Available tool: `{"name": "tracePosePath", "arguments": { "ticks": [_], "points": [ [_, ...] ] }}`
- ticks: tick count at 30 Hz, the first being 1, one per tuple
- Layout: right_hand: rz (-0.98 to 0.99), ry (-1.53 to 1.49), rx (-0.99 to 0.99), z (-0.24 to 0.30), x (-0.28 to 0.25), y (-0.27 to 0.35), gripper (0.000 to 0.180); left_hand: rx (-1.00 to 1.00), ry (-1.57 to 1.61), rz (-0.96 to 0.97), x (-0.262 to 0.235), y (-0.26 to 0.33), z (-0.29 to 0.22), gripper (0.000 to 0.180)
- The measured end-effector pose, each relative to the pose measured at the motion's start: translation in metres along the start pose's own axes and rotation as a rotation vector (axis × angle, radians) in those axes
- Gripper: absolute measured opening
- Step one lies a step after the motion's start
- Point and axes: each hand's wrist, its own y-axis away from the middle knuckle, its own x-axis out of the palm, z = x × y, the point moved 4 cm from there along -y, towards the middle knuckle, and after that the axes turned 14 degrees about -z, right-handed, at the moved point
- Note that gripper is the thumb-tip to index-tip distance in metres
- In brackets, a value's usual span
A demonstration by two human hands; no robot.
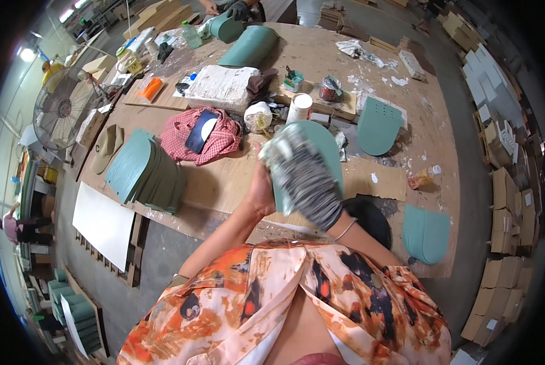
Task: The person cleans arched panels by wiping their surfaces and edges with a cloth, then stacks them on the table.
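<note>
On the far left of the plywood workbench [236,176] I note a metal fan [62,109] standing at the bench edge, with a tan cap [106,146] lying just beside it. Next to the cap, a stack of green arch-shaped panels [148,170] leans fanned out, and below it a white board [105,222] rests on a pallet off the bench edge. Further right lies a red checked cloth [208,140] with a dark item on top.

At centre, my left hand [261,191] is bare and grips the lower left edge of the green arch-shaped panel [324,152] I am holding up; fingers are closed on that edge. My right hand [303,176], in a grey knitted glove, lies flat across the panel's face, pressed against it; I cannot tell whether its fingers curl round any edge. The panel is tilted above the bench, near its front edge, in front of a white cylindrical tub [299,108].

Right of the hands, a single green panel [379,125] lies flat, a small bottle [423,177] lies on its side, and another panel stack [427,231] sits at the near right corner. Cardboard boxes [506,213] line the floor beyond.
</note>
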Motion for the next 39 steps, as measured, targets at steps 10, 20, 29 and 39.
{"name": "tracePosePath", "arguments": {
  "ticks": [10,20,29,39],
  "points": [
    [-0.073,-0.104,0.025,-0.040,0.009,0.006,0.052,0.024,0.106,-0.036,-0.007,-0.006,-0.018,0.095],
    [-0.176,-0.370,-0.036,-0.033,-0.013,0.064,0.038,0.142,0.012,-0.236,-0.029,-0.006,-0.034,0.047],
    [-0.620,-0.956,0.960,-0.162,-0.024,0.131,0.038,0.370,-0.294,-0.090,-0.033,0.018,-0.044,0.038],
    [-0.619,-1.513,0.829,-0.108,-0.061,0.080,0.044,0.575,-0.701,0.060,0.002,0.036,-0.040,0.025]
  ]
}}
